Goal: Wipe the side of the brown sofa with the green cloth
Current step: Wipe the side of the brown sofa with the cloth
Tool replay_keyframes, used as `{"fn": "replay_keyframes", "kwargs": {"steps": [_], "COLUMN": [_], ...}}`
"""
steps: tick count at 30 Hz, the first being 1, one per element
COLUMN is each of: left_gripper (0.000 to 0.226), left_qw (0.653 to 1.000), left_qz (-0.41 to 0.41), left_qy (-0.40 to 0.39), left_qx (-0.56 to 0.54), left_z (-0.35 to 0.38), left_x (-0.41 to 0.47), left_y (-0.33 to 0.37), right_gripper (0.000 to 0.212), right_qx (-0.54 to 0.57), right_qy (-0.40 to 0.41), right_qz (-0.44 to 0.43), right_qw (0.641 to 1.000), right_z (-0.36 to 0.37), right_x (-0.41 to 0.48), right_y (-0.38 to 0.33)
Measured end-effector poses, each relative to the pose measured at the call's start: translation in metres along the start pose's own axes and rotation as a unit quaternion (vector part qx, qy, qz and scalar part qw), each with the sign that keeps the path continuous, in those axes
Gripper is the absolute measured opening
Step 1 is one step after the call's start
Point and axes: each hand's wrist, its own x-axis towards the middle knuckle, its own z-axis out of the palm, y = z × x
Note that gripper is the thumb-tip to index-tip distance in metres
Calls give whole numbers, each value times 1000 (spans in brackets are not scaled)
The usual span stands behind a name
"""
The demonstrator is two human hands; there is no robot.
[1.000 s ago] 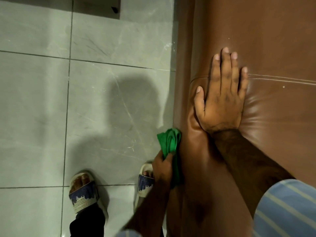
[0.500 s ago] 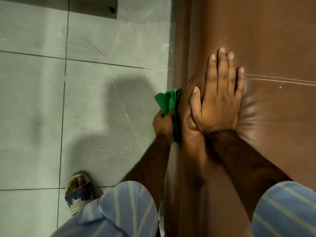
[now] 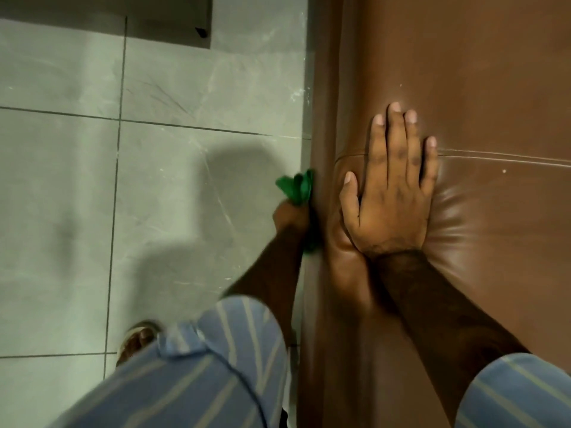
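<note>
The left hand [image 3: 290, 216] grips the green cloth [image 3: 296, 188] against the brown sofa [image 3: 463, 72] side; the right hand [image 3: 392, 193] lies flat, fingers spread, empty.

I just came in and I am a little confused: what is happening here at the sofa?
A person is cleaning the brown sofa. The left hand holds a bunched green cloth against the sofa's outer side, beside the grey tiled floor. The right hand lies flat, fingers spread, on top of the sofa.
</note>
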Motion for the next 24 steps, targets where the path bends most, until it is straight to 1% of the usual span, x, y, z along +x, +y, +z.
{"fn": "replay_keyframes", "kwargs": {"steps": [2, 4, 6, 7, 8, 9, 10, 11, 12, 13, 14, 15, 16, 18, 19, 21, 23, 24], "left_gripper": [49, 41, 32, 33, 34, 34, 34, 35, 37, 37, 37, 38, 40, 42, 42, 43, 38, 34], "left_qw": [990, 962, 930, 916, 910, 911, 930, 962, 986, 997, 999, 999, 998, 999, 997, 983, 960, 950], "left_qz": [53, 89, 106, 101, 76, 41, 6, -21, -39, -42, -27, -17, -15, 6, 33, 94, 104, 89], "left_qy": [33, 10, -36, -65, -88, -91, -68, -35, -28, -35, -45, -49, -53, -26, -11, 8, -8, -16], "left_qx": [-124, -257, -350, -382, -399, -400, -361, -269, -158, -58, 11, 13, -10, -47, -69, -155, -261, -297], "left_z": [-2, -5, -1, 4, 5, 7, 7, 6, 4, 3, 1, 1, 0, -3, -4, 4, 5, 8], "left_x": [27, 12, -15, -26, -37, -43, -47, -46, -47, -45, -44, -37, -28, -4, 10, 32, 4, -19], "left_y": [38, 56, 42, 22, -3, -29, -51, -69, -78, -81, -75, -61, -42, 0, 15, 23, 16, 2], "right_gripper": [79, 78, 79, 79, 80, 80, 80, 80, 80, 79, 79, 79, 79, 78, 79, 79, 79, 80], "right_qx": [4, 6, 7, 6, 5, 6, 9, 9, 7, 3, 1, -1, -2, -4, -2, 0, -7, -7], "right_qy": [3, 6, 5, 4, 2, 0, -2, -1, 0, 0, 0, -1, 0, 3, 5, 9, 6, 3], "right_qz": [-1, -2, -1, 0, 1, 1, 1, 0, 0, -1, -2, -4, -5, -6, -6, -3, -1, -1], "right_qw": [1000, 1000, 1000, 1000, 1000, 1000, 1000, 1000, 1000, 1000, 1000, 1000, 1000, 1000, 1000, 1000, 1000, 1000], "right_z": [0, 0, -1, -1, -1, -1, 0, 0, 0, 1, 1, 1, 2, 3, 3, 2, 1, 0], "right_x": [1, 1, 1, 1, 1, 1, 1, 0, 0, -1, -1, -1, -1, -1, -1, 0, 0, 0], "right_y": [1, 2, 1, 1, 1, 1, 1, 1, 1, 1, 1, 1, 2, 2, 2, 2, 1, 0]}}
